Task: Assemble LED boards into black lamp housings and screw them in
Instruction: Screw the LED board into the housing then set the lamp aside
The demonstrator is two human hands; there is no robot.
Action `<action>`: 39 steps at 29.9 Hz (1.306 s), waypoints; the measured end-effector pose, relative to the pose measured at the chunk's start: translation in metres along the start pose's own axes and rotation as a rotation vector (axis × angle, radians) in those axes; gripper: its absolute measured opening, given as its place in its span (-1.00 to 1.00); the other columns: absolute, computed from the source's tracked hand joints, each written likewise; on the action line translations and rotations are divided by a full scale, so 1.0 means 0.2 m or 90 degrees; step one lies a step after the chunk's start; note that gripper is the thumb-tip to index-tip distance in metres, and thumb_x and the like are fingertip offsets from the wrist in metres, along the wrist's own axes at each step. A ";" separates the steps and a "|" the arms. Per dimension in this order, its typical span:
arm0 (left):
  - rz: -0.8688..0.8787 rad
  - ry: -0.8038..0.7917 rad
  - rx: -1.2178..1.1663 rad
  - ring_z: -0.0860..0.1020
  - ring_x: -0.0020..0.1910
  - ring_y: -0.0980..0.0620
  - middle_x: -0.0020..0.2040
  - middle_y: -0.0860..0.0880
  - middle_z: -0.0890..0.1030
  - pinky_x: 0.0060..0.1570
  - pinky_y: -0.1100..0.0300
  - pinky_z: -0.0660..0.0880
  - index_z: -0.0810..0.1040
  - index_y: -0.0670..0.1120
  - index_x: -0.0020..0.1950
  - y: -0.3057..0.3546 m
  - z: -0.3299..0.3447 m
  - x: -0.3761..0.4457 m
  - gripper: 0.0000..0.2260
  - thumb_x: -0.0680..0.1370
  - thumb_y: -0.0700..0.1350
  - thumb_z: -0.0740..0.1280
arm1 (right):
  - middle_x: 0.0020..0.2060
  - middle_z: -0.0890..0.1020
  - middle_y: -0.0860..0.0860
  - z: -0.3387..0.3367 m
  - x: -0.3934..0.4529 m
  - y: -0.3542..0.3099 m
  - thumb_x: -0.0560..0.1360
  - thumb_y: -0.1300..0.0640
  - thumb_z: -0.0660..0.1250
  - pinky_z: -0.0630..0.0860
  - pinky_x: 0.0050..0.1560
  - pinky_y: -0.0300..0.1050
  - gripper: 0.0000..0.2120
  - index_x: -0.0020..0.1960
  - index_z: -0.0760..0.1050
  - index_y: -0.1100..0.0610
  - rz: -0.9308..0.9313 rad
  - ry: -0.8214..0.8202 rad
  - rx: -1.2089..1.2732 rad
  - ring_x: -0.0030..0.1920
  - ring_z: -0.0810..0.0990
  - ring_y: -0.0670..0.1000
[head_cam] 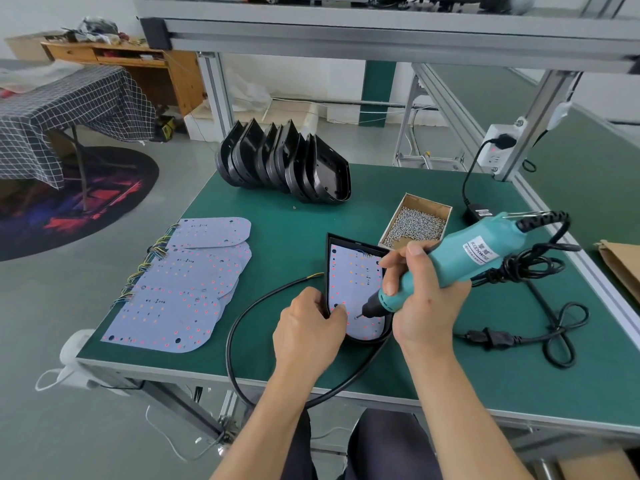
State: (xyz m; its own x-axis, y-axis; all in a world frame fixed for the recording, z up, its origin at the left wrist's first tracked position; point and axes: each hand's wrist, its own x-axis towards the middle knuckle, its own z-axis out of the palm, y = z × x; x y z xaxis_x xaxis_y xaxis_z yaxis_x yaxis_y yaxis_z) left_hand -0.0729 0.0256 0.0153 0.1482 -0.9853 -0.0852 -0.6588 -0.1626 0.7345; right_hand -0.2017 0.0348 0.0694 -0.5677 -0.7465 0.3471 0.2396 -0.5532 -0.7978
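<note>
On the green bench (284, 258) near its front edge lies the housing (328, 271) with a board (356, 282) seated inside. My right hand (419, 299) wraps around the teal screwdriver (460, 258), its bit tip on the board's near end. My left hand (308, 330) grips the housing's near left rim, fingers curled over it. Spare boards (180, 289) lie to the left, empty housings (287, 164) behind, and a screw box (415, 223) just beyond the housing.

Assembly workshop: aluminium-frame workbench (346, 393), green mat, screw box (415, 225), stacked housings (284, 164).
</note>
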 end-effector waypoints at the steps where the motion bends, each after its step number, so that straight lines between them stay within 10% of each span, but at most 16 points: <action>1: 0.000 0.000 0.000 0.43 -0.33 0.11 -0.35 0.07 0.46 -0.37 0.15 0.25 0.33 0.02 -0.25 0.00 0.00 0.00 -0.70 0.51 0.11 0.38 | -0.36 0.63 0.12 0.00 0.00 0.00 0.50 0.12 0.38 0.40 -0.35 -0.15 -0.86 -0.20 0.55 -0.07 0.000 0.001 0.000 -0.55 0.39 0.06; 39: -0.001 -0.006 -0.002 0.43 -0.31 0.06 -0.32 0.08 0.46 -0.33 0.12 0.29 0.36 0.01 -0.22 0.01 -0.01 -0.01 -0.73 0.52 0.10 0.37 | -0.29 0.63 0.14 -0.05 0.00 -0.01 0.52 0.14 0.38 0.45 -0.30 -0.11 -0.88 -0.17 0.58 -0.01 0.012 -0.055 0.033 -0.49 0.45 0.07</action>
State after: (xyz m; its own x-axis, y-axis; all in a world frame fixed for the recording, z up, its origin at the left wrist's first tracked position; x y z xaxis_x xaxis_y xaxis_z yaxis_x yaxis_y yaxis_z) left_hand -0.0736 0.0266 0.0179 0.1428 -0.9854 -0.0923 -0.6563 -0.1641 0.7365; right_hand -0.2111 0.0399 0.0658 -0.4933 -0.7846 0.3755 0.2910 -0.5557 -0.7788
